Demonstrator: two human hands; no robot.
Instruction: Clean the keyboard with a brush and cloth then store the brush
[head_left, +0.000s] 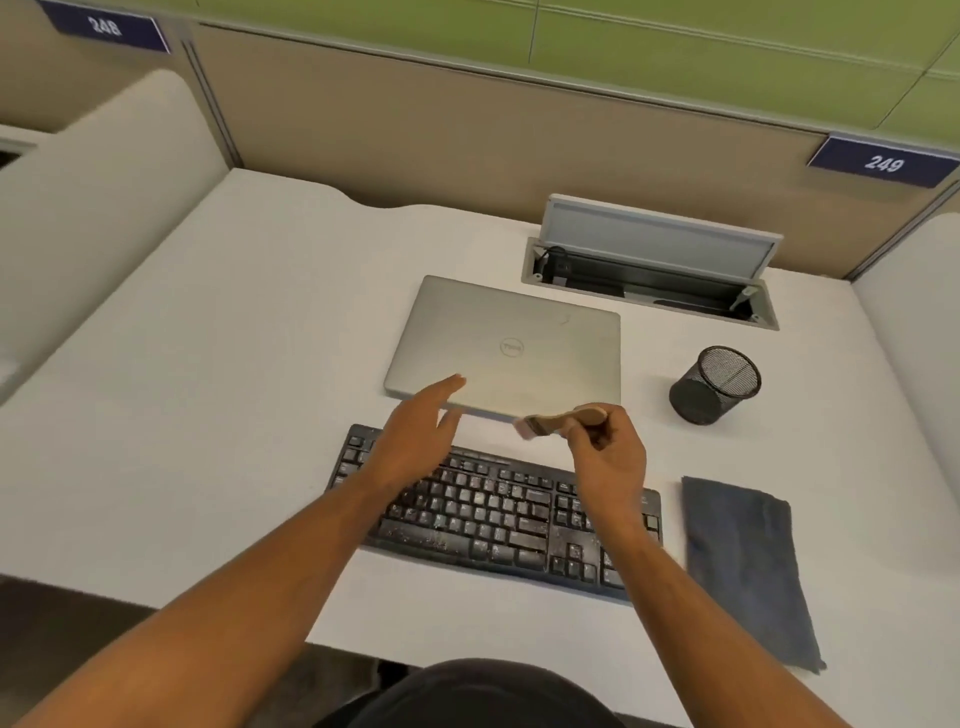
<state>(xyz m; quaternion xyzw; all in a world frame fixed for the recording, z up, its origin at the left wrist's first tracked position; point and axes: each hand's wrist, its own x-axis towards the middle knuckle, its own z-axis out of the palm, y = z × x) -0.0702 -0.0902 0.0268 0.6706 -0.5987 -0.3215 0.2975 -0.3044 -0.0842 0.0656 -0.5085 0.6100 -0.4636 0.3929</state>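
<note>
Although flat on the desk (208, 415), the dusty keyboard (498, 514) looks rigid and light, so steady its edge. Right of it lies the limp cloth (743, 566). The right hand (605, 449) pinches the light brush (558, 420) by its wooden handle; the left hand (415, 436) hovers, fingers straight.

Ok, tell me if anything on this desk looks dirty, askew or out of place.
The keyboard is speckled with pale crumbs and dust across its keys, and it lies at a slant to the desk edge. The cable hatch behind the laptop stands open.
</note>
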